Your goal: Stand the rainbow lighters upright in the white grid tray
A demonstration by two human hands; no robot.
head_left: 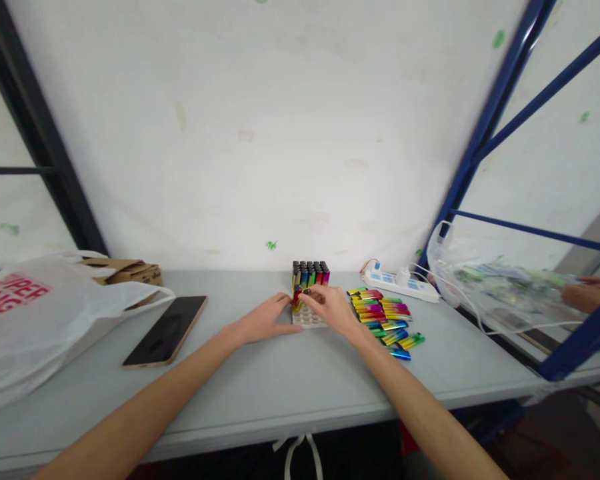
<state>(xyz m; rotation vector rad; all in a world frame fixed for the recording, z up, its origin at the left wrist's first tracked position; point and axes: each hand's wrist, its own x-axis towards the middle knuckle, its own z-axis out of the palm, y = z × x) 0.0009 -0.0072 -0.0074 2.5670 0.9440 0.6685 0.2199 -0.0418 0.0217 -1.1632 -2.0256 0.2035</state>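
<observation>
Tray (310, 321) with round holes sits on the grey table (280, 383), lighters (311, 275) standing upright in its far rows. The right hand (331, 305) pinches a red-and-yellow lighter (297, 301) at its left side; the left hand (264, 321), thumb and fingers spread, frames that edge. Loose lighters (383, 317) lie right; the white bag (55, 320), left, hides its contents.

Prob. a workshop; grey bench (260, 393), blue metal frame (467, 160), power strip (405, 283), scuffed wall (300, 133).
</observation>
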